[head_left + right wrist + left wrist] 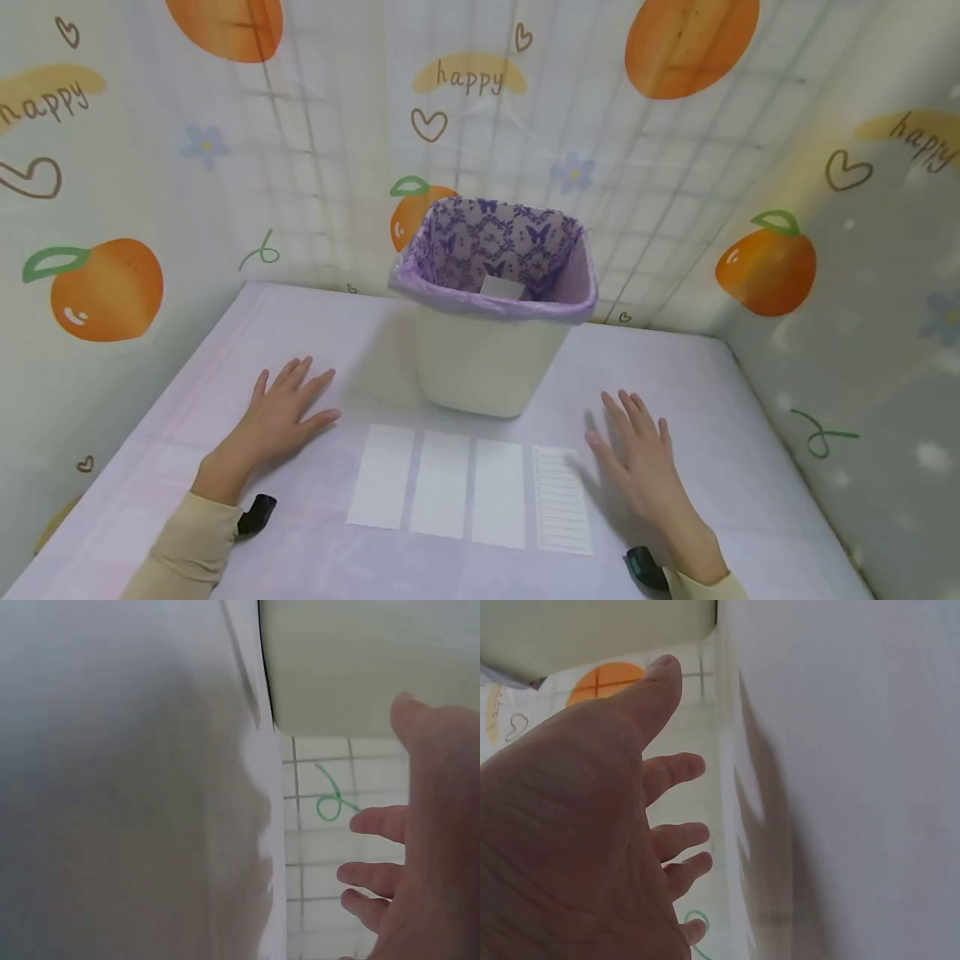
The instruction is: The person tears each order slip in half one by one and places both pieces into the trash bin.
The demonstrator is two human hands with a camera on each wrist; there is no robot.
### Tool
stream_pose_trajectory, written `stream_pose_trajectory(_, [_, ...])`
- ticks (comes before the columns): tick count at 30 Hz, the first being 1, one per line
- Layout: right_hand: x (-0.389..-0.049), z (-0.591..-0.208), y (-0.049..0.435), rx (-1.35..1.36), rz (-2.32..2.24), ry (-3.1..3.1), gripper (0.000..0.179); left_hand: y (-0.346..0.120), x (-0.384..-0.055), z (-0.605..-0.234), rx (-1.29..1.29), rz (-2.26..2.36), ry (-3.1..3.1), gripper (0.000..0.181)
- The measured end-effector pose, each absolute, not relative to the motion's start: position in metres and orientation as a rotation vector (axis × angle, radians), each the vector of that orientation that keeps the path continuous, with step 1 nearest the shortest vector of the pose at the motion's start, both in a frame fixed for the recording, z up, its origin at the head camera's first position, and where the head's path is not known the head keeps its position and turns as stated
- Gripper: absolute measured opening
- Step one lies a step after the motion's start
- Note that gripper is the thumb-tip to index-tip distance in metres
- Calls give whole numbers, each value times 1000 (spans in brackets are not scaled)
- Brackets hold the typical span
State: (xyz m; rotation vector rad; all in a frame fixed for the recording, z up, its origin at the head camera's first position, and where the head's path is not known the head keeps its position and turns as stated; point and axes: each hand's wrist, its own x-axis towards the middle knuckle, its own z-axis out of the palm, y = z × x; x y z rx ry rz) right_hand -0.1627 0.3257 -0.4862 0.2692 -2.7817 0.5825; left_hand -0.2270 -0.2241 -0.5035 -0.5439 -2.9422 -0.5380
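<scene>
My left hand [281, 421] hovers palm down over the left of the table, fingers spread, holding nothing; its shadow shows on the cloth in the left wrist view. On the other side my right hand [641, 462] is held just above the cloth, its fingers extended and apart. Between the hands lie three blank white paper strips, a left one [381, 477], a middle one [441, 483] and a right one [498, 493]. Beside them, nearest my right hand, is a lined paper strip [562, 500]. Behind the row stands a cream bin [487, 358] with a purple butterfly-patterned liner [495, 304] folded over its rim.
A pale piece [502, 287] sits inside the bin, partly hidden by the rim. The table [300, 325] has a whitish cloth. A printed curtain [330, 167] with oranges hangs behind it and along both sides, with a wire grid showing through at the back.
</scene>
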Motion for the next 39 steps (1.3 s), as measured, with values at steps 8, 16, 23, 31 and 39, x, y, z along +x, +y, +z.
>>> stream_pose_trajectory(8, [-159,-484,309,331,576,-2823,68,-213,-226,-511,-617,-573,-2899,69])
stream_pose_trajectory(16, [-155,-480,294,400,605,-2821,66,-202,-225,-515,-676,-586,-2880,68])
stream_pose_trajectory(23, [-152,-486,278,440,612,-2798,66,-194,-219,-515,-759,-588,-2816,60])
stream_pose_trajectory(31, [-149,-490,269,504,691,-2716,61,-183,-208,-516,-818,-616,-2733,55])
stream_pose_trajectory(39, [-147,-489,257,569,707,-2723,60,-174,-210,-514,-857,-626,-2689,52])
